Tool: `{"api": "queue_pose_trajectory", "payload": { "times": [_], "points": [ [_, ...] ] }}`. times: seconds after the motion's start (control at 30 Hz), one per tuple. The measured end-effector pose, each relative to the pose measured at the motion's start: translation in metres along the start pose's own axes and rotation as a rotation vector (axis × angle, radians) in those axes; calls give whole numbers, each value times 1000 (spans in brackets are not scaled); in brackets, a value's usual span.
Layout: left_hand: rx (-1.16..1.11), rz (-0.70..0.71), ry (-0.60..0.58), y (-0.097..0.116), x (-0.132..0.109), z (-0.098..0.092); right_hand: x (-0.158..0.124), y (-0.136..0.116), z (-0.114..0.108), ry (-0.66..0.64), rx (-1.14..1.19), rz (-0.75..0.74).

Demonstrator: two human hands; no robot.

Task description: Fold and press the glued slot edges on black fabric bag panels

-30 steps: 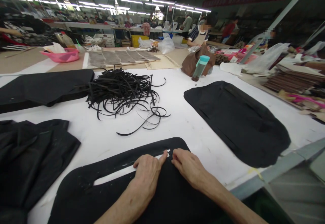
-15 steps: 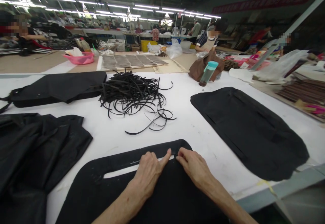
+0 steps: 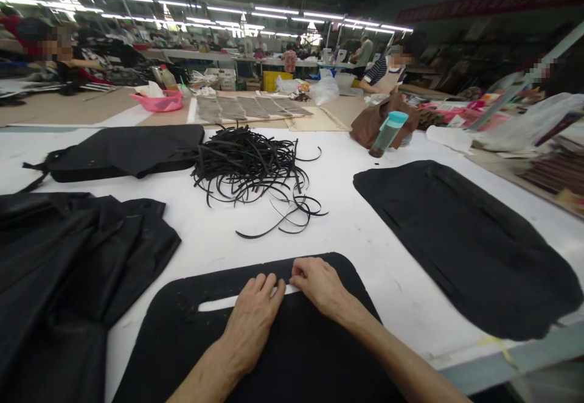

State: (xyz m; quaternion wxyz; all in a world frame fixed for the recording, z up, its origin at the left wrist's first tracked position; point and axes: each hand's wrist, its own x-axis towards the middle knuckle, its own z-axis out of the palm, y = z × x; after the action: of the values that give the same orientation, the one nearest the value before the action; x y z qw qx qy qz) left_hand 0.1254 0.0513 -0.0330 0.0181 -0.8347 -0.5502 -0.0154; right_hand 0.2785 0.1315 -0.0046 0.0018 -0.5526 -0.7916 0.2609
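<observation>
A black fabric panel [image 3: 310,354] with rounded corners lies flat before me, and a long narrow slot near its far edge shows the white table through it. My left hand [image 3: 256,315] rests on the panel across the slot, with its fingers bent and close together at the slot's edge. Just to its right, my right hand [image 3: 319,284] pinches the far edge of the slot between thumb and fingers. The two hands almost touch. What lies beneath the fingertips is hidden.
Beyond the panel sits a tangled heap of thin black strips [image 3: 246,162]. Another black panel [image 3: 469,238] lies to the right. Crumpled black material [image 3: 68,269] and a flat black stack [image 3: 128,150] are at left. A bottle [image 3: 389,134] leans by brown cloth [image 3: 365,122].
My right hand has moved left along the slot, closer to my left hand. My left hand has shifted slightly left, and its thumb, earlier stretched out, is drawn in. The view has turned a little left.
</observation>
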Motion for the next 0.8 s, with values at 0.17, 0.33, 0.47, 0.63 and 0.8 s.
{"api": "queue_pose_trajectory", "payload": {
  "times": [0.17, 0.33, 0.47, 0.63, 0.8],
  "points": [
    [12, 10, -4, -3, -3, 12, 8, -3, 1, -39, -79, 49],
    [-19, -25, 7, -7, -13, 9, 8, 18, -19, -52, -165, 142],
    [-26, -130, 37, -8, -29, 1, -2, 23, -25, -45, -237, 140],
    [-118, -116, 114, -10, -69, -7, -17, -7, -17, 41, -258, 21],
    [-55, -168, 287, -19, -105, -8, -13, -74, 1, -67, -1, -213]
  ]
}}
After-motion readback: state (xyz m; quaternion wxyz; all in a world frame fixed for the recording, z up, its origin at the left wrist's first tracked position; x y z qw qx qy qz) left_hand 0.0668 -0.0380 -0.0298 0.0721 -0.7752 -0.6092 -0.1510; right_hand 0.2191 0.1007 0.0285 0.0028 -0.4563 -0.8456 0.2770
